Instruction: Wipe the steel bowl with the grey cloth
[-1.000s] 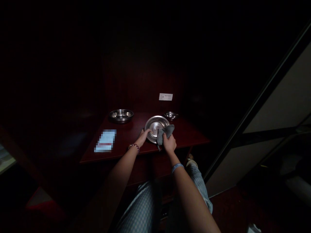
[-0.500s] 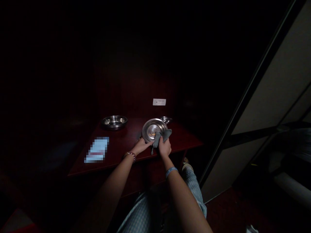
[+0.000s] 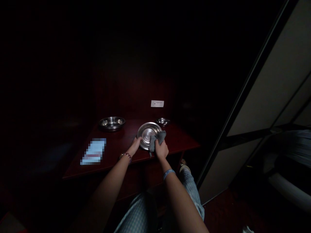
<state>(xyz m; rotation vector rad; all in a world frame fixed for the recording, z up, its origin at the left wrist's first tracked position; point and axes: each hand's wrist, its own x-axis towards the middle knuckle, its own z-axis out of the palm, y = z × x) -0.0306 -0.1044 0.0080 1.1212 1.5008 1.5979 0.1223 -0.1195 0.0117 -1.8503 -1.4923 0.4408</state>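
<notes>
A shiny steel plate (image 3: 145, 131) is tilted toward me above the front part of the dark red table (image 3: 116, 145). My left hand (image 3: 135, 145) grips its left lower rim, the thumb lying over the edge. Bunched in my right hand (image 3: 161, 149) is a grey cloth (image 3: 153, 142), pressed against the plate's right side. The fingers of my right hand are closed round the cloth. Part of the plate's lower right is hidden behind the cloth.
A larger steel bowl (image 3: 111, 123) stands at the table's back left, and a small steel bowl (image 3: 163, 121) at the back right. A blurred pale blue sheet (image 3: 94, 151) lies at left. A white socket (image 3: 157, 103) is on the wall; a partition (image 3: 255, 123) rises at right.
The plate, both hands and the cloth have shifted slightly left and down in view. The small bowl behind now shows fully. The cloth stays against the plate; the camera view has moved a little.
</notes>
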